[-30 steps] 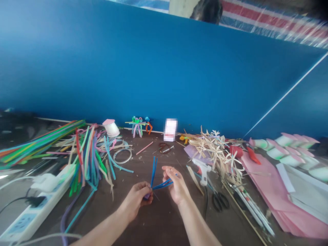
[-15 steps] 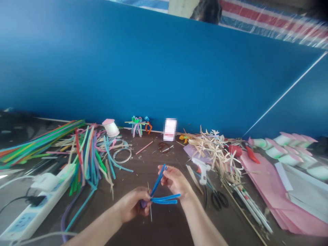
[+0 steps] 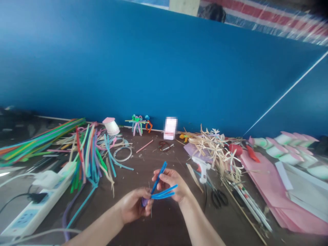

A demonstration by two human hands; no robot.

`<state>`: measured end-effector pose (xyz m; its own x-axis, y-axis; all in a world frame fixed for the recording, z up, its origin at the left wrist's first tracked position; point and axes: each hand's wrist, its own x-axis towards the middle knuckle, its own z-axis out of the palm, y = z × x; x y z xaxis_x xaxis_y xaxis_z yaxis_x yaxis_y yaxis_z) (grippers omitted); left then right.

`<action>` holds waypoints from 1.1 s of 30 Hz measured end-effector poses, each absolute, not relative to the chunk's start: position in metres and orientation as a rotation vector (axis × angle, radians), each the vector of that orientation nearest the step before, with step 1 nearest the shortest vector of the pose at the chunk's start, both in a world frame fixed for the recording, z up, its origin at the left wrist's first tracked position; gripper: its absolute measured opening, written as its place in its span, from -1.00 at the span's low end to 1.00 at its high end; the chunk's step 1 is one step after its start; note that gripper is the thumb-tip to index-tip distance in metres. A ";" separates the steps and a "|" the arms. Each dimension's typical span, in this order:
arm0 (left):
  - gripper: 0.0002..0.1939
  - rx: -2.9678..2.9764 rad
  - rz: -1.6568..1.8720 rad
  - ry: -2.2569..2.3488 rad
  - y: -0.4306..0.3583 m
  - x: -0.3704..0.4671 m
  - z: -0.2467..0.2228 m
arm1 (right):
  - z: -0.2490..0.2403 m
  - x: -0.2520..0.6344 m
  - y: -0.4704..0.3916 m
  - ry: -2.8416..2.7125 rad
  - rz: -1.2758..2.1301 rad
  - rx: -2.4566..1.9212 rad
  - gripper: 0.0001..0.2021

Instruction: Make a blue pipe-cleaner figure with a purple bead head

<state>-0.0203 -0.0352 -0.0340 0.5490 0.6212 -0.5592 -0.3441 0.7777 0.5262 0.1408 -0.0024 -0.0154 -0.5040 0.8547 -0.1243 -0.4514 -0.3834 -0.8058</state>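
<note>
Several blue pipe cleaners [image 3: 164, 194] fan out from one joint over the table's middle. My left hand [image 3: 136, 204] pinches that joint, together with a small purple piece [image 3: 145, 202] and a thin wire [image 3: 151, 212] that sticks out above and below the fingers. One pair of blue stems points up and right; the others point right. My right hand [image 3: 171, 182] has its thumb and fingers closed on the upward stems, below their tips. The lower stems end near the right palm.
At left are colourful pipe cleaners [image 3: 89, 157] and a white power strip [image 3: 38, 201]. A glue gun [image 3: 203, 168], black scissors [image 3: 219, 198], straw-coloured flowers [image 3: 215, 147] and pink sheets [image 3: 276, 191] lie at right. A blue partition [image 3: 153, 68] stands behind.
My right hand has moved slightly left and down along the upward blue stems. The lower stems now tilt up a little more, and more of the purple piece shows.
</note>
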 end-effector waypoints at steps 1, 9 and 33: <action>-0.88 0.380 0.597 0.819 -0.035 -0.019 -0.032 | -0.018 0.139 -0.003 -0.932 1.995 -0.689 -0.77; -0.86 0.483 0.638 0.950 -0.035 -0.014 -0.027 | -0.036 0.131 -0.002 -0.842 1.927 -0.762 -0.78; -0.68 0.989 0.745 1.109 -0.023 -0.029 -0.021 | -0.016 0.156 0.004 -0.812 1.818 -0.682 -0.88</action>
<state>-0.0290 -0.0231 -0.0213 0.2948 0.8796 -0.3732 -0.0129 0.3942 0.9189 0.1562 0.0043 -0.0156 -0.3502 0.9323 -0.0902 -0.5548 -0.2841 -0.7820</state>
